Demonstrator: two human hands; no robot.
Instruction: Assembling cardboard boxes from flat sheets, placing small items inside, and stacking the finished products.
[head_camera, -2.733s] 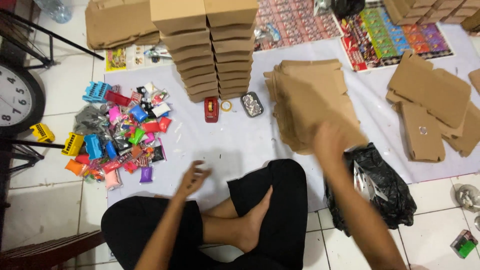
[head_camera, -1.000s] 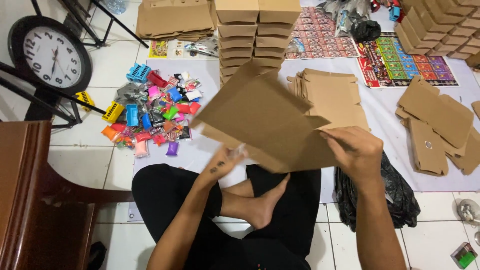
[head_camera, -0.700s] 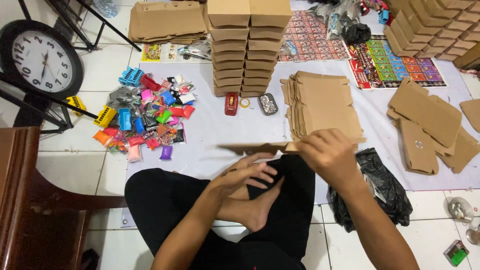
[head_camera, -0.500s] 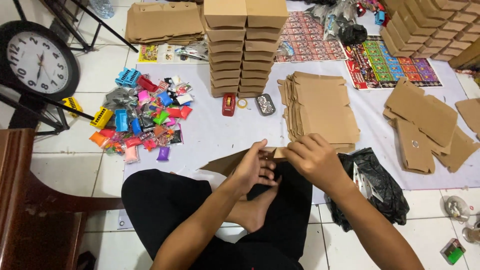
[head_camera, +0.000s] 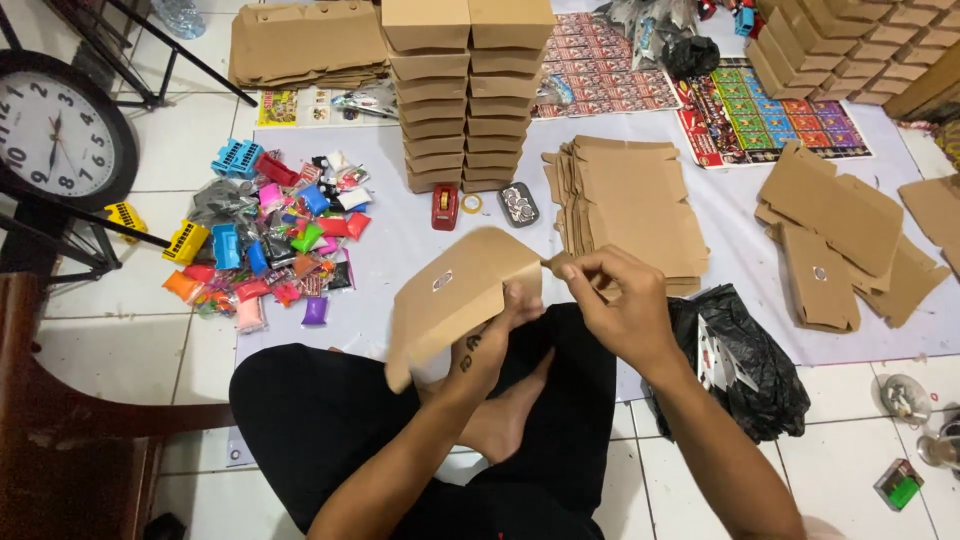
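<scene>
I sit cross-legged on a tiled floor, holding a flat brown cardboard box blank (head_camera: 455, 295) over my lap. My left hand (head_camera: 497, 335) supports it from beneath, fingers behind the panel. My right hand (head_camera: 615, 300) pinches a flap at the blank's right edge. Just beyond my hands lies a pile of flat brown blanks (head_camera: 630, 205) on a pale sheet (head_camera: 410, 230).
Two stacks of folded brown boxes (head_camera: 470, 90) stand ahead, with a red tape dispenser (head_camera: 444, 207) by them. Colourful small toys and packets (head_camera: 270, 235) lie left, a wall clock (head_camera: 55, 130) far left, a black plastic bag (head_camera: 740, 355) right, more cardboard pieces (head_camera: 830, 235) further right.
I took a blank from the pile, swung it up and over my lap, and both hands now hold it lower, with the right hand pinching a flap.
</scene>
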